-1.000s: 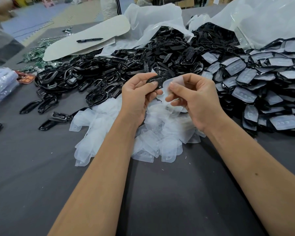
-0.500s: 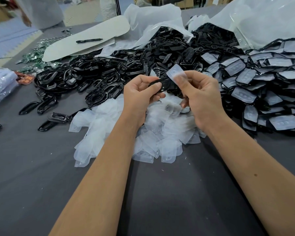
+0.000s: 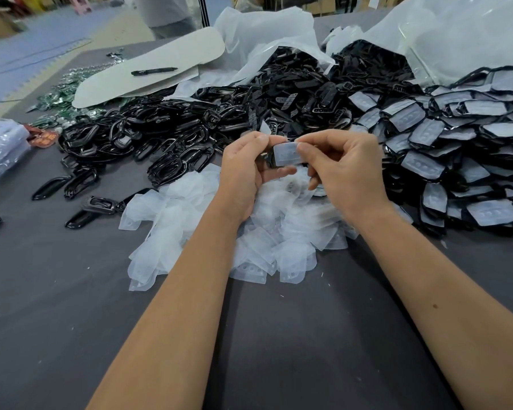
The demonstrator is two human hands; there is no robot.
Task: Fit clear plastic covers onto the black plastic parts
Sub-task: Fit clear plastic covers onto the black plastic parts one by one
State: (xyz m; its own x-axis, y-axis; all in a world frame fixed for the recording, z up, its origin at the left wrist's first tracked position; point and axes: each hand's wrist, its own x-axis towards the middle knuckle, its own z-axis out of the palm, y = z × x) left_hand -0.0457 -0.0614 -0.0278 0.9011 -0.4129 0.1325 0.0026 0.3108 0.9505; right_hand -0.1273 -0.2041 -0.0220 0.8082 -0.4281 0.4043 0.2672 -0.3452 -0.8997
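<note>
Above the table's middle, my left hand (image 3: 246,170) grips a black plastic part (image 3: 269,161) by its left end. A clear plastic cover (image 3: 285,154) lies over that part, and my right hand (image 3: 344,170) pinches the cover's right edge with thumb and forefinger. Most of the black part is hidden behind the cover and my fingers. Below my hands lies a heap of loose clear covers (image 3: 208,232). Behind it spreads a heap of bare black parts (image 3: 190,128). To the right is a pile of black parts with covers fitted (image 3: 456,137).
A grey cloth table (image 3: 71,291) carries everything. Pale card sheets (image 3: 148,69) with a black pen (image 3: 153,71) lie at the back left. Plastic bags (image 3: 456,34) rise at the back right. A wrapped clear bundle (image 3: 0,152) sits at the left edge, green pieces (image 3: 62,96) behind it.
My right hand brought the clear cover up from the heap and laid it over the black part that my left hand holds. Both hands rose slightly and drew together.
</note>
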